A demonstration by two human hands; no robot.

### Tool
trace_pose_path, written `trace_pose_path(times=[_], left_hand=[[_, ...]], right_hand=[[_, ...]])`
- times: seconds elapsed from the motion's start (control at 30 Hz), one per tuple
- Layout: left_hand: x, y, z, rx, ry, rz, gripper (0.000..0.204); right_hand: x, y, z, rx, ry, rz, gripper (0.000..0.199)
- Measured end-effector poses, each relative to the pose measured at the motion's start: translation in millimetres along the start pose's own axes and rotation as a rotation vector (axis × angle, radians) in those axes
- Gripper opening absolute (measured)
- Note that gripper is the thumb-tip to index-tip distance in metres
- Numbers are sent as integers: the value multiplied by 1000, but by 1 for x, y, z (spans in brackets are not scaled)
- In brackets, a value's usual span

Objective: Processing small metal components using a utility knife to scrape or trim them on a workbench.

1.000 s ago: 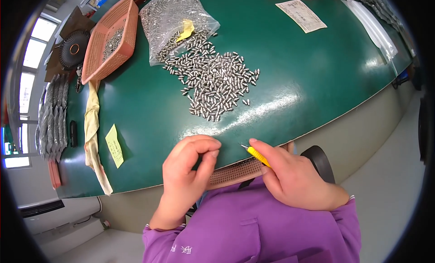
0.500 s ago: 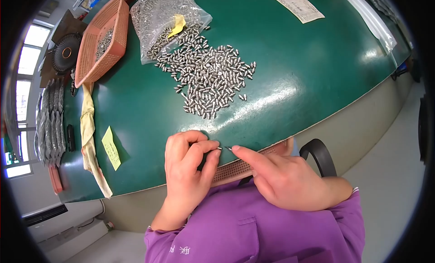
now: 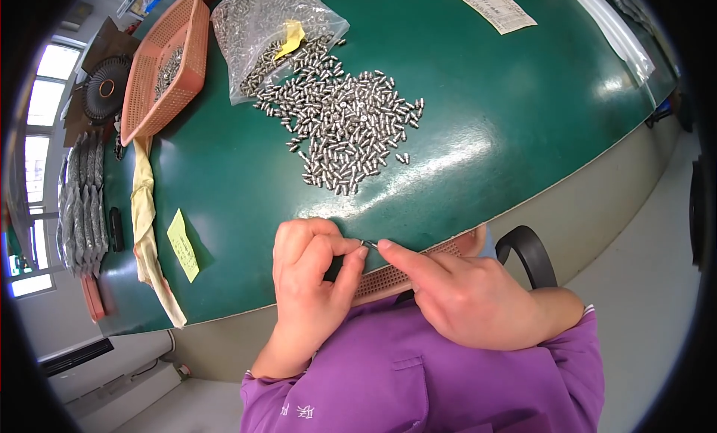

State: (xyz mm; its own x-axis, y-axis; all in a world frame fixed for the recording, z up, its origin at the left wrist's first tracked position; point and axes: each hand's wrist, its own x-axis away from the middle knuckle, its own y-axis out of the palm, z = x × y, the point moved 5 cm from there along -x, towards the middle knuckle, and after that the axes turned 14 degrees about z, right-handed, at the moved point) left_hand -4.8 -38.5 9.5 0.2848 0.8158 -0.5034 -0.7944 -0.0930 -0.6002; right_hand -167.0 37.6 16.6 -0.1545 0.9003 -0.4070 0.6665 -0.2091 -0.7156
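Observation:
Near the table's front edge, my left hand [image 3: 302,284] pinches a small silver metal part [image 3: 364,243] between thumb and index finger. Most of that part is hidden by the fingertips. My right hand [image 3: 474,298] has its index finger stretched along a thin, dark pointed tool [image 3: 374,245], whose tip meets the part or lies very close to it. The rest of the tool is covered by the hand, so its kind cannot be told. Beyond both hands lies a heap of small silver metal parts [image 3: 351,134], spilling from a clear plastic bag [image 3: 261,19] with a yellow slip on it.
A pink basket [image 3: 196,75] with more metal parts stands at the far left, by a black fan [image 3: 106,88]. A cream cloth strip [image 3: 143,201] and yellow note [image 3: 182,246] lie left. Under the table edge sits another pink basket [image 3: 382,279]. A printed paper [image 3: 493,6] lies far right.
The right hand's tool tip has moved slightly left, closing the small gap to the part in my left hand. The left fingertips have shifted a little. The heap looks the same.

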Motion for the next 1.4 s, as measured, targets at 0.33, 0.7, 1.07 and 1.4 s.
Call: trace_pose_path(times=[0.33,0.7,1.07,1.4], left_hand=[[0,0,-3,17,-9,-16,20],[-4,0,-1,39,23,-25,19],[-11,-11,7,1,28,-152,20],[-31,9,-9,-253,51,115,16]], right_hand=[[-3,-1,2,-67,75,-53,55],[-5,-1,2,-68,137,-150,60],[2,-9,11,-150,153,42,58],[2,-10,10,-59,166,57,59]])
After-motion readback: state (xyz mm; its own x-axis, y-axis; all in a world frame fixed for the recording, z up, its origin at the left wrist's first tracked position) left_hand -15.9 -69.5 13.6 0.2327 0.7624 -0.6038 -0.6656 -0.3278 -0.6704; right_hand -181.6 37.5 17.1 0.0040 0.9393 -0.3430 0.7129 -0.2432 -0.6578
